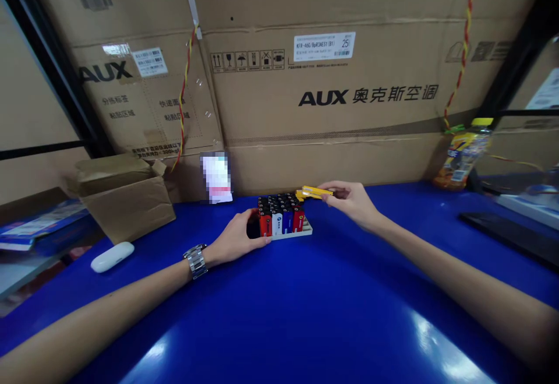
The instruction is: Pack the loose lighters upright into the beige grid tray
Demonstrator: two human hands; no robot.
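A white tray [308, 229] stands on the blue table, holding rows of upright lighters [287, 221] with red, white and blue bodies and black tops. My left hand [238, 235] grips the tray's left end, thumb along the front and fingers at the side and back. To the right, my right hand [349, 200] pinches a slim yellow lighter [317, 192] just above the table, lying nearly level and pointing left. Another yellow piece [299, 195] shows at its left tip, by the tray's back corner; whether they touch is unclear. Bare tray floor shows at the right end.
A lit phone [216, 177] leans against the large cardboard box [262, 104] behind. An open carton [128, 200] and a white earbud case [112, 257] are left. A drink bottle [463, 154] and a dark flat object [515, 235] are right. Twisted cords hang down.
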